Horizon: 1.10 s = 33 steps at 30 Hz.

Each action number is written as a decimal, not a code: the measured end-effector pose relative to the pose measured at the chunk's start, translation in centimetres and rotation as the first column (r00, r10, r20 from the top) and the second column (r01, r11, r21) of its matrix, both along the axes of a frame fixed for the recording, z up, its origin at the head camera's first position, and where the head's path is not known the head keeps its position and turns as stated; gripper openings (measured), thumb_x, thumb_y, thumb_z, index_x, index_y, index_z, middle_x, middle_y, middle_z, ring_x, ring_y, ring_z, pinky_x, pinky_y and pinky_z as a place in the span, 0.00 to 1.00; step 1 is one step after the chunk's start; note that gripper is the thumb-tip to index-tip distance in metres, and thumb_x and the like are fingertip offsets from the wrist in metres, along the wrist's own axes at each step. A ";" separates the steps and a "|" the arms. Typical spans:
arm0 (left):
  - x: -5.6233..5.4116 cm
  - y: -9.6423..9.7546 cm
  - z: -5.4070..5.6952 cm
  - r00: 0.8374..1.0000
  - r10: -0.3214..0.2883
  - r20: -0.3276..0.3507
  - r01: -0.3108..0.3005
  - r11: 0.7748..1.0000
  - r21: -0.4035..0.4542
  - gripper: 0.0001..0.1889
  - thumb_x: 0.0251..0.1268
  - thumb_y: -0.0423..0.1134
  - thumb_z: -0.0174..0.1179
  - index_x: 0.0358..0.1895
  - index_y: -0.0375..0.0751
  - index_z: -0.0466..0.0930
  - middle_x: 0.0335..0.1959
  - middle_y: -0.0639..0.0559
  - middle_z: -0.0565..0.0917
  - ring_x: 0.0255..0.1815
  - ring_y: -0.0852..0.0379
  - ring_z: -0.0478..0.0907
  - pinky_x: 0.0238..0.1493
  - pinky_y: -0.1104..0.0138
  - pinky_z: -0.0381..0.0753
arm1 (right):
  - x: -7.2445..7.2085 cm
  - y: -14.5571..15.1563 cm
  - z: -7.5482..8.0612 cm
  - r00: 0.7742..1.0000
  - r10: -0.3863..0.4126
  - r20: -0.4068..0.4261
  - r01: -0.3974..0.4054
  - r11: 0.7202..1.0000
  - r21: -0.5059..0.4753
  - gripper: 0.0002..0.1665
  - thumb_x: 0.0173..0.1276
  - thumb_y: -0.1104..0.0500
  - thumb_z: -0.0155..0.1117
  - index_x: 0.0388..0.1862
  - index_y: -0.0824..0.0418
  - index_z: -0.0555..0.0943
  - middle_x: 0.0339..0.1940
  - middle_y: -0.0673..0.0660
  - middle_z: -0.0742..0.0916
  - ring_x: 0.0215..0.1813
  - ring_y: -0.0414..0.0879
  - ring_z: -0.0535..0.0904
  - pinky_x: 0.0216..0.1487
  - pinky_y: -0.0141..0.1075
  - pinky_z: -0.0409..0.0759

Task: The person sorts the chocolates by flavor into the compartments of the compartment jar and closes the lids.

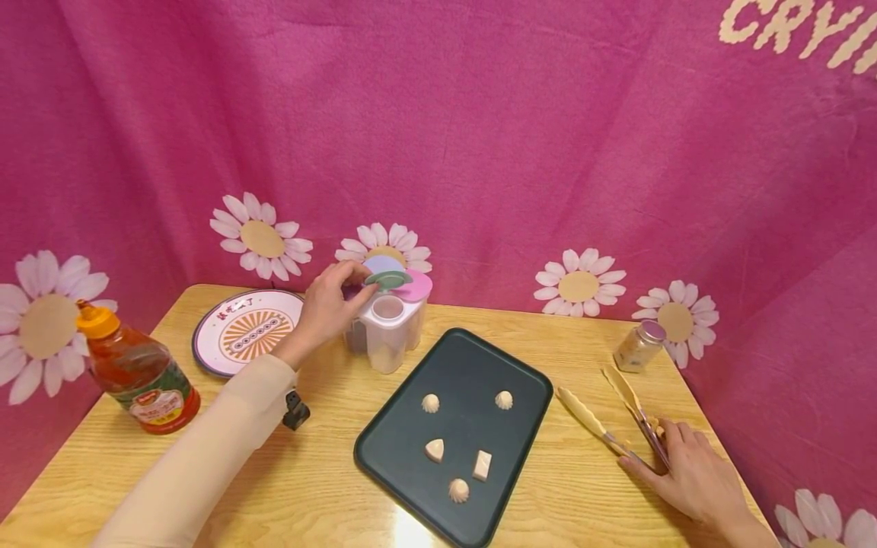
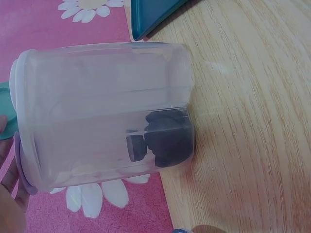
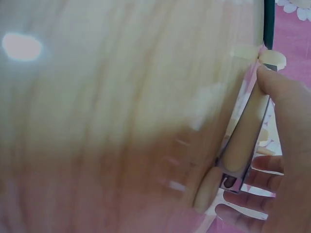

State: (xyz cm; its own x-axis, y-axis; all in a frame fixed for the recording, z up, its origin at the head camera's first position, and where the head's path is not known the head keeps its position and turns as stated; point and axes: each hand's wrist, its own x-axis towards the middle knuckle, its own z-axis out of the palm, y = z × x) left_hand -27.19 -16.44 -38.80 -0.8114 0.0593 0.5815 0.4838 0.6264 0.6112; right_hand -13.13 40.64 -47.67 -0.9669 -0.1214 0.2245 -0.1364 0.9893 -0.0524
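Note:
My left hand (image 1: 329, 308) pinches the raised green flap lid (image 1: 389, 281) of a clear plastic storage container (image 1: 387, 346). One round opening stands uncovered below it, while pink and lilac flaps sit beside and behind. In the left wrist view, dark chunks (image 2: 167, 141) lie at the bottom of one compartment. At the right, my right hand (image 1: 702, 472) holds metal tongs (image 1: 582, 411) with cream-coloured ends, spread apart near the table. Thumb and fingers lie on opposite sides of the tongs (image 3: 245, 138) in the right wrist view.
A dark tray (image 1: 466, 365) in the middle bears several small pale pieces, some swirled. To the left are an oval plate (image 1: 208, 346) and a red sauce bottle (image 1: 157, 392) with an orange cap. A purple-lidded jar (image 1: 640, 346) stands behind the tongs. Pink cloth (image 1: 466, 152) hangs around the table.

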 end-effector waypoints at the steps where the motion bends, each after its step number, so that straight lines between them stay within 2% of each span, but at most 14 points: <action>1: 0.0 0.0 0.0 1.000 0.001 0.002 -0.001 1.000 0.001 0.10 0.67 0.33 0.72 0.45 0.35 0.83 0.41 0.39 0.87 0.44 0.44 0.83 0.49 0.53 0.84 | 0.0 0.0 -0.1 1.000 -0.004 0.007 0.004 1.000 0.000 0.49 0.57 0.26 0.75 0.52 0.67 0.76 0.39 0.61 0.83 0.41 0.61 0.80 0.31 0.55 0.79; 6: 0.1 0.0 0.0 1.000 0.001 0.018 -0.002 1.000 0.009 0.10 0.67 0.33 0.72 0.46 0.35 0.83 0.42 0.39 0.87 0.44 0.43 0.83 0.49 0.53 0.84 | 0.1 -0.1 -0.2 1.000 -0.008 0.004 0.009 1.000 -0.005 0.44 0.59 0.26 0.73 0.47 0.65 0.79 0.38 0.59 0.83 0.41 0.61 0.80 0.30 0.56 0.79; 9: 0.1 0.0 0.0 1.000 0.004 0.023 -0.004 1.000 0.008 0.10 0.67 0.33 0.71 0.46 0.35 0.83 0.42 0.39 0.87 0.45 0.44 0.83 0.49 0.53 0.84 | 0.1 0.0 -0.2 1.000 -0.015 -0.001 0.015 1.000 0.000 0.41 0.58 0.26 0.74 0.41 0.64 0.79 0.35 0.58 0.82 0.38 0.60 0.80 0.28 0.54 0.78; 12: 0.1 0.0 0.0 1.000 0.004 0.024 -0.004 1.000 0.008 0.10 0.67 0.33 0.71 0.46 0.35 0.83 0.42 0.39 0.87 0.45 0.43 0.83 0.49 0.53 0.84 | 0.0 0.0 0.0 0.999 -0.031 0.039 0.032 0.999 -0.012 0.38 0.60 0.27 0.73 0.35 0.61 0.77 0.31 0.55 0.81 0.35 0.56 0.79 0.26 0.51 0.76; 15: 0.2 0.0 0.1 1.000 -0.001 0.020 0.000 1.000 0.007 0.10 0.67 0.33 0.72 0.46 0.35 0.83 0.42 0.38 0.87 0.45 0.43 0.83 0.50 0.52 0.85 | 0.0 -0.1 0.2 0.996 -0.044 0.079 0.047 0.998 -0.036 0.38 0.61 0.27 0.72 0.35 0.61 0.77 0.31 0.55 0.80 0.34 0.54 0.80 0.26 0.49 0.76; 17: 0.2 0.0 0.0 1.000 -0.002 0.016 0.002 1.000 0.002 0.10 0.67 0.33 0.72 0.46 0.35 0.83 0.42 0.38 0.87 0.45 0.43 0.83 0.50 0.52 0.85 | 0.1 -0.1 0.4 0.995 -0.044 0.089 0.049 0.997 -0.056 0.39 0.62 0.28 0.72 0.39 0.63 0.78 0.33 0.57 0.82 0.36 0.55 0.81 0.28 0.52 0.78; 20: 0.2 0.0 0.0 1.000 -0.002 0.013 0.002 1.000 0.000 0.10 0.67 0.33 0.72 0.46 0.35 0.83 0.42 0.38 0.87 0.44 0.43 0.83 0.49 0.53 0.85 | 0.3 -0.3 0.8 0.997 -0.051 0.053 0.054 0.996 -0.074 0.41 0.61 0.27 0.73 0.43 0.65 0.78 0.37 0.60 0.83 0.39 0.60 0.83 0.31 0.58 0.80; 23: 0.1 0.0 -0.1 1.000 0.001 0.009 -0.001 1.000 0.003 0.09 0.67 0.33 0.71 0.45 0.35 0.83 0.41 0.39 0.87 0.44 0.44 0.82 0.48 0.53 0.84 | 0.4 -0.5 1.4 0.998 -0.054 -0.014 0.052 0.994 -0.098 0.41 0.59 0.28 0.75 0.43 0.64 0.78 0.39 0.61 0.84 0.40 0.63 0.83 0.31 0.61 0.79; 27: 0.1 0.0 -0.1 1.000 -0.001 0.000 0.001 1.000 0.008 0.09 0.66 0.32 0.72 0.45 0.34 0.83 0.41 0.38 0.87 0.44 0.43 0.82 0.47 0.53 0.83 | 0.4 -0.9 2.1 0.994 -0.054 -0.092 0.044 0.993 -0.110 0.42 0.54 0.29 0.79 0.46 0.63 0.79 0.41 0.61 0.84 0.40 0.62 0.84 0.28 0.60 0.78; 33: 0.1 0.0 -0.1 1.000 -0.003 0.002 0.003 1.000 0.001 0.09 0.67 0.32 0.71 0.45 0.34 0.83 0.41 0.38 0.86 0.44 0.44 0.82 0.48 0.52 0.84 | 0.3 -1.5 3.5 0.989 -0.032 -0.144 0.017 0.994 -0.108 0.42 0.52 0.31 0.81 0.51 0.61 0.80 0.43 0.62 0.86 0.44 0.65 0.84 0.27 0.60 0.77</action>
State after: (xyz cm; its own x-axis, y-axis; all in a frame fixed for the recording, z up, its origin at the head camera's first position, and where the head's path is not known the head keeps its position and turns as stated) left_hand -27.06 -16.43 -38.93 -0.8121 0.0611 0.5804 0.4847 0.6245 0.6124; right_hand -12.81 39.18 -44.16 -0.9253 -0.0663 0.3734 -0.1263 0.9823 -0.1385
